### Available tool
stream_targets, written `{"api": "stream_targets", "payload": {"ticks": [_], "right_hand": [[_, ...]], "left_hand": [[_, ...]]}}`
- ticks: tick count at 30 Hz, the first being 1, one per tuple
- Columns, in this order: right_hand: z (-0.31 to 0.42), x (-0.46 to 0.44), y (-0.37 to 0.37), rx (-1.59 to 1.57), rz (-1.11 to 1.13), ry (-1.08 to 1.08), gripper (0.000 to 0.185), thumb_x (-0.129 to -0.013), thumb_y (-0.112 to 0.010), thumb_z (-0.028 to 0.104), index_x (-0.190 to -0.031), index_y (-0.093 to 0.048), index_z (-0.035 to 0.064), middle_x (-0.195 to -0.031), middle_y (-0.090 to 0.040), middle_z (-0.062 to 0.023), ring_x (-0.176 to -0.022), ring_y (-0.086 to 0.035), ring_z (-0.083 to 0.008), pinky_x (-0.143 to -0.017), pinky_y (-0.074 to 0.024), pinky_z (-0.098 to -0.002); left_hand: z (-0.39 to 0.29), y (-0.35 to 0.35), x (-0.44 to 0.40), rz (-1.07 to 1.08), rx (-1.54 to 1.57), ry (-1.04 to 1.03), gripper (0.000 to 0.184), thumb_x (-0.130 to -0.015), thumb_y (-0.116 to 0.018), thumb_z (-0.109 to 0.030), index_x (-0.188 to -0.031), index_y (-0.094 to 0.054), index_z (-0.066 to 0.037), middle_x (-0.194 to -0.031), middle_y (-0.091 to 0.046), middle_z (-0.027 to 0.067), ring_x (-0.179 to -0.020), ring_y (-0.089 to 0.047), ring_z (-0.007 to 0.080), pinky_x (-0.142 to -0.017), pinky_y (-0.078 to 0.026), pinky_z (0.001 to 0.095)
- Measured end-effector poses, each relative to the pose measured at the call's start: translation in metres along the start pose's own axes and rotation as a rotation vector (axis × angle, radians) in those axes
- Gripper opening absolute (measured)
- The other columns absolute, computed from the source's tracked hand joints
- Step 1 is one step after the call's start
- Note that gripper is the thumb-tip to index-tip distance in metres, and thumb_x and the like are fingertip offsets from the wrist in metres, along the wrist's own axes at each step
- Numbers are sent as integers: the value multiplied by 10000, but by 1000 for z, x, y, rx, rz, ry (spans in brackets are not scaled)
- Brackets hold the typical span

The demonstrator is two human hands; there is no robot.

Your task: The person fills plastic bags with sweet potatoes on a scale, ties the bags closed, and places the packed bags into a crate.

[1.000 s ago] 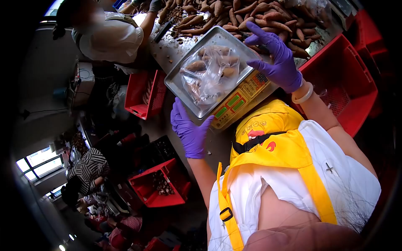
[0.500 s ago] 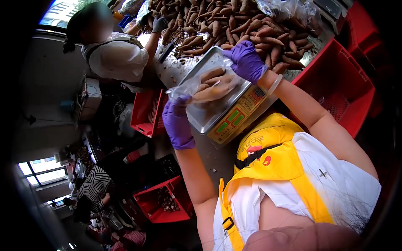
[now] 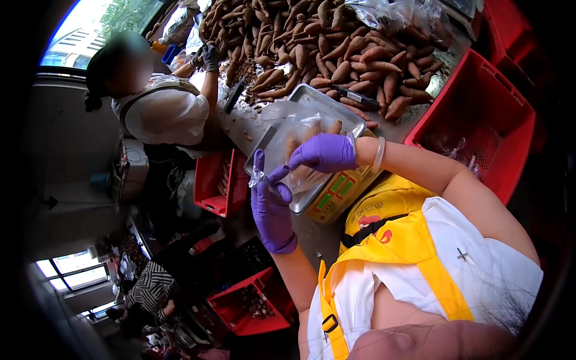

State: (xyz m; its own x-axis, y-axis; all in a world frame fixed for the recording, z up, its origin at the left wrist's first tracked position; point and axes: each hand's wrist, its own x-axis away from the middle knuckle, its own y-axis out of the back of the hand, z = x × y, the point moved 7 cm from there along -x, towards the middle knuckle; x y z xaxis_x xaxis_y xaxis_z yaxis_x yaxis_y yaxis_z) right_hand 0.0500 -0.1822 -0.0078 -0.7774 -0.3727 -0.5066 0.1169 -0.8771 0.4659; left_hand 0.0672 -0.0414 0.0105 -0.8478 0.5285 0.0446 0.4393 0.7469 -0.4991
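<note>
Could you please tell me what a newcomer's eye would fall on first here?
Probably the heap of sweet potatoes spread across the table. Then the purple-gloved left hand and right hand, at a clear bag over the scale, and the bright yellow apron on the body.

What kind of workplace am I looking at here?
Probably a produce packing room: sweet potatoes lie heaped on the worktable, a digital scale holds a tray with a clear bag of them, and red crates stand nearby.

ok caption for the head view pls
Left hand pinching a clear bag of sweet potatoes, right hand close by, over a scale
</note>
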Motion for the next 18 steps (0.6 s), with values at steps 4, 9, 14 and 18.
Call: {"api": "stream_targets", "payload": {"ticks": [4, 9, 14, 18], "right_hand": [[-76, 36, 11, 502, 315, -676, 299, -844, -638, 336, -1047, -729, 136, -1057, -691, -132, -992, -653, -280, -874, -494, -357], [-85, 73, 24, 503, -11, -1021, 334, -828, -651, 381, -1048, -724, 140, -1023, -692, -148, -968, -656, -322, -853, -504, -366], [-72, 2, -16, 601, 395, -522, 269, -837, -604, 317, -973, -713, 112, -956, -693, -152, -879, -672, -339, -782, -524, -397], [-108, -5, 0, 599, 553, -625, 363, -828, -513, 329, -985, -702, 61, -971, -679, -205, -852, -656, -381, -793, -512, -435]], "left_hand": [[10, 16, 31, -9, -31, -31, 612, -969, -506, -294, -1457, -298, 11, -1188, -608, 184, -727, -589, 119, -605, -440, 192], [23, 15, 46, -83, 12, 0, 624, -958, -532, -316, -1451, -331, 9, -1258, -572, 166, -816, -591, 109, -712, -444, 214], [14, 16, 26, -88, -112, -15, 589, -968, -541, -247, -1455, -329, 8, -1288, -562, 157, -847, -599, 92, -737, -433, 209], [2, 13, 4, -53, -227, -24, 528, -992, -489, -201, -1454, -337, 2, -1256, -589, 132, -830, -596, 76, -718, -429, 198]]}}
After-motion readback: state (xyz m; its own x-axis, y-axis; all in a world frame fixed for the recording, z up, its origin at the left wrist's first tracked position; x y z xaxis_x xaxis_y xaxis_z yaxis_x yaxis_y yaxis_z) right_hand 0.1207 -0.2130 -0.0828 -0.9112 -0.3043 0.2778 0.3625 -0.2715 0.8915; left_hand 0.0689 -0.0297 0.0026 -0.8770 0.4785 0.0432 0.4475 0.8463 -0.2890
